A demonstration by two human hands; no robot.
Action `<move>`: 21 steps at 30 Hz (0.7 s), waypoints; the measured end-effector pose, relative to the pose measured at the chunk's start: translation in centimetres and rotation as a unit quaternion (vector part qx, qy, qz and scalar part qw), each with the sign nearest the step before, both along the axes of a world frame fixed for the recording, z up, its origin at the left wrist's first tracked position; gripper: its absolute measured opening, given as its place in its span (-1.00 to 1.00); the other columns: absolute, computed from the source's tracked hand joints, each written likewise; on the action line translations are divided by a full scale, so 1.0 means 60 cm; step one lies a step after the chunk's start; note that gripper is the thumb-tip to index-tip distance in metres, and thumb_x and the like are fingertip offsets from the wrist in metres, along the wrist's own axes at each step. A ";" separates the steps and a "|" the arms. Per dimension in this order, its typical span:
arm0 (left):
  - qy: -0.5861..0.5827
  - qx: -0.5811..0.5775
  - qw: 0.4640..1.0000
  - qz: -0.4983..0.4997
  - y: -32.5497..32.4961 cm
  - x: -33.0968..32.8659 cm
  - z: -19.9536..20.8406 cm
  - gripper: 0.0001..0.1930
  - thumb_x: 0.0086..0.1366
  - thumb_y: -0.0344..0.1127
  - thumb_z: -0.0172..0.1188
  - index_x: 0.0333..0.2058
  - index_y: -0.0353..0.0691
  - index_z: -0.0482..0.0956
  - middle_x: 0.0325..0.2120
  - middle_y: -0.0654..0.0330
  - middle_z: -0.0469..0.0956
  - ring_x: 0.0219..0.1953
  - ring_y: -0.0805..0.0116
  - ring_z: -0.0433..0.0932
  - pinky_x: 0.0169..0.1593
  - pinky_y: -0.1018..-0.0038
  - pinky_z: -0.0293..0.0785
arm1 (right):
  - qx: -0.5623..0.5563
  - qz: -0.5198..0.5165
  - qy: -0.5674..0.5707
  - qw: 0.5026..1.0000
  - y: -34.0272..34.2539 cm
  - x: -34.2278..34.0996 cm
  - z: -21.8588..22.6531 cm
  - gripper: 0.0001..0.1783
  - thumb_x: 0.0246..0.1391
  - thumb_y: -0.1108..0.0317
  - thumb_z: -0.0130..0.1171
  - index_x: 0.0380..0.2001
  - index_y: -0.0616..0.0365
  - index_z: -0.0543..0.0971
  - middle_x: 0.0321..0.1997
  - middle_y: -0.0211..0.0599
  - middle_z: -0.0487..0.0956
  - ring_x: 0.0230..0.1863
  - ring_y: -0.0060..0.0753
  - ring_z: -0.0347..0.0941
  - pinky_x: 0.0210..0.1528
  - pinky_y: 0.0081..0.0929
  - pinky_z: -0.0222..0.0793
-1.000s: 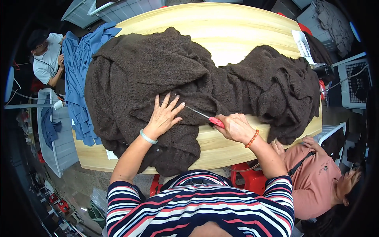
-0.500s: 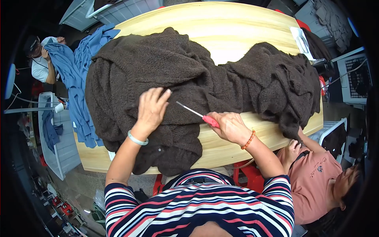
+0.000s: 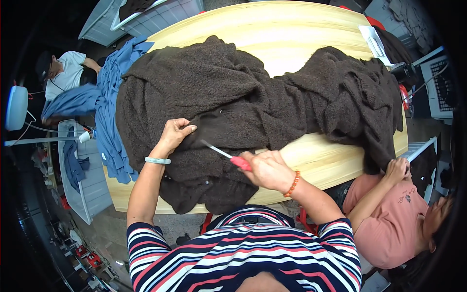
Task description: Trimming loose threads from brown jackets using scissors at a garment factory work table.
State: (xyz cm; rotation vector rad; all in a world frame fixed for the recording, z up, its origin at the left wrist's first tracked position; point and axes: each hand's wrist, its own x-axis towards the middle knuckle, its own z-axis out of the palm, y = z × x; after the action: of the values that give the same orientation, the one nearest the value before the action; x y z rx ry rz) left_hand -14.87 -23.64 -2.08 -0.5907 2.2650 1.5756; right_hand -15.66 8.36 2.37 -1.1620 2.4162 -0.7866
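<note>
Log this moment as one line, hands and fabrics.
Left hand: at dark brown knitwear | Right hand: gripping red-handled tool, metal shaft pointing toward left hand | Blue fabric: on left end of wood-grain table

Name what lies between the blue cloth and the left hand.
In the head view, brown knit covers the whole stretch between the blue cloth and the left hand.

Short-sleeved top (image 3: 243,250): uneven stripes in navy, white, coral-red. Sleeves (image 3: 148,248) striped alike. Left hand (image 3: 174,136) ungloved; smooth pale bangle (image 3: 157,160) at wrist. Right hand (image 3: 267,170) ungloved; round orange-bead bracelet (image 3: 293,184) at wrist.
</note>
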 end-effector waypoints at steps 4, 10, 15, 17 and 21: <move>-0.007 0.084 0.996 0.037 -0.021 0.016 -0.016 -0.93 0.21 -0.46 0.31 -0.44 -0.28 0.63 -0.53 0.35 0.59 -0.49 0.68 0.47 -0.38 0.68 0.38 | -0.065 0.034 0.017 0.997 -0.053 0.018 0.003 -0.73 0.05 0.18 0.21 -0.40 0.19 0.51 -0.64 -0.10 0.57 -0.55 -0.06 0.58 -0.49 -0.25 0.45; -0.057 0.168 0.979 0.096 -0.036 0.026 -0.006 -0.91 0.23 -0.43 0.31 -0.45 -0.29 0.62 -0.48 0.30 0.63 -0.46 0.62 0.52 -0.33 0.65 0.43 | -0.025 0.027 -0.004 0.999 -0.072 0.028 0.013 -0.72 0.10 0.15 0.18 -0.31 0.15 0.51 -0.67 -0.05 0.54 -0.57 0.04 0.55 -0.48 -0.16 0.45; -0.034 0.091 0.995 -0.007 -0.053 0.030 -0.014 -0.83 0.16 -0.37 0.37 -0.34 -0.36 0.65 -0.43 0.27 0.64 -0.38 0.58 0.53 -0.24 0.61 0.44 | -0.016 -0.007 -0.015 1.000 -0.069 0.026 0.006 -0.71 0.03 0.27 0.21 -0.22 0.19 0.49 -0.55 -0.05 0.59 -0.38 -0.01 0.59 -0.35 -0.16 0.49; -0.011 -0.021 0.993 -0.116 -0.033 0.018 0.006 -0.58 0.06 -0.22 0.44 -0.21 -0.45 0.63 -0.37 0.14 0.66 -0.31 0.40 0.59 -0.15 0.49 0.48 | -0.017 -0.023 -0.023 0.999 -0.050 0.026 0.003 -0.73 0.03 0.27 0.22 -0.23 0.16 0.49 -0.55 -0.06 0.59 -0.38 -0.02 0.59 -0.34 -0.17 0.48; 0.119 -0.134 0.974 -0.138 0.022 -0.016 -0.004 -0.62 0.10 -0.19 0.38 -0.27 -0.43 0.63 -0.41 0.01 0.65 -0.32 0.25 0.63 -0.17 0.39 0.48 | 0.000 -0.065 -0.013 0.998 -0.026 0.028 0.006 -0.77 0.03 0.27 0.23 -0.28 0.11 0.48 -0.54 -0.07 0.60 -0.41 -0.05 0.59 -0.34 -0.20 0.48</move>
State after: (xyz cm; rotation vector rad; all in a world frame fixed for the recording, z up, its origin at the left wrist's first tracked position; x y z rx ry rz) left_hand -15.81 -22.34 -2.29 -0.1407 2.6282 1.2741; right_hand -13.95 6.82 2.73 -0.9971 2.4901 -0.8363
